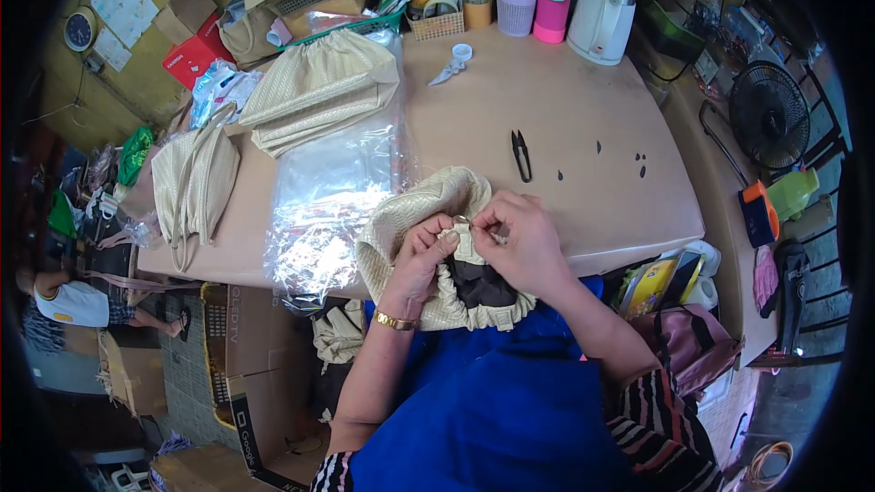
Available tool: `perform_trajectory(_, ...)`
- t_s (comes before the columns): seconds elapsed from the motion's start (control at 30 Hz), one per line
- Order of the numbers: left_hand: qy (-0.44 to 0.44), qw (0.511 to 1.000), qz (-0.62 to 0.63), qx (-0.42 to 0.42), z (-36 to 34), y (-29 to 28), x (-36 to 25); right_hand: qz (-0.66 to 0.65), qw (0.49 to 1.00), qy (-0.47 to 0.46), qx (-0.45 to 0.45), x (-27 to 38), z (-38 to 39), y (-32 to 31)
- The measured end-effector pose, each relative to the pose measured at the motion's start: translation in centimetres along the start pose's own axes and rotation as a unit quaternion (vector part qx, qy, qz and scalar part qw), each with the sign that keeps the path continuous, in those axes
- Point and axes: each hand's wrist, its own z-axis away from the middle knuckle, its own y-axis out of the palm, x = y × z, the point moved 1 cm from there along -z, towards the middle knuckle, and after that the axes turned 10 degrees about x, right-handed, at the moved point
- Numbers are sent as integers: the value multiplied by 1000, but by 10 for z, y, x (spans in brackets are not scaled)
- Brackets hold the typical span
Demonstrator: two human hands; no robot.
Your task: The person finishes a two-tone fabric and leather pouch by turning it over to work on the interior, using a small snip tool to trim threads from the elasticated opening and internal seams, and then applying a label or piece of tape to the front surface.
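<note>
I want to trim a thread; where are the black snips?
In the head view, the black snips lie on the brown table, right of centre, just beyond the right hand and left of a small dark scrap.

A bag (pixel 401 205) lies at the near edge of the tabletop (pixel 620 219), snips (pixel 519 148) beyond it to the right. Plastic sheets (pixel 342 173) spread to its left, a second bag (pixel 319 82) over their far part and a third bag (pixel 196 178) farther left. At the back, a bottle (pixel 552 9) stands left of a kettle (pixel 602 18); a fan (pixel 770 114) is off right.
</note>
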Motion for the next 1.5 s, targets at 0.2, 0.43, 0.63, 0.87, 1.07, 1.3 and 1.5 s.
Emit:
perform_trajectory(0.2, 10, 999, 32, 8, -4, 10, -8, 168, 963, -154, -143, 3, 2, 11)
perform_trajectory(0.43, 11, 999, 44, 23, 0, 3, -6, 83, 988, -116, -64, -1, -1, 11)
perform_trajectory(0.63, 4, 998, 61, 32, -1, 4, -7, -45, 997, -57, 11, -6, 0, 9)
perform_trajectory(0.87, 4, 998, 60, 22, -1, 2, -6, -128, 989, -30, 63, -10, -2, 3)
perform_trajectory(1.07, 5, 998, 63, 26, -2, 1, -7, -305, 944, -54, 115, -23, 1, 1)
perform_trajectory(1.3, 10, 997, 70, -6, -2, 2, -6, -356, 902, -141, 200, -19, 3, -17)
perform_trajectory(1.5, 3, 998, 62, 8, -2, 0, -6, -373, 909, -86, 163, -22, 2, -17)
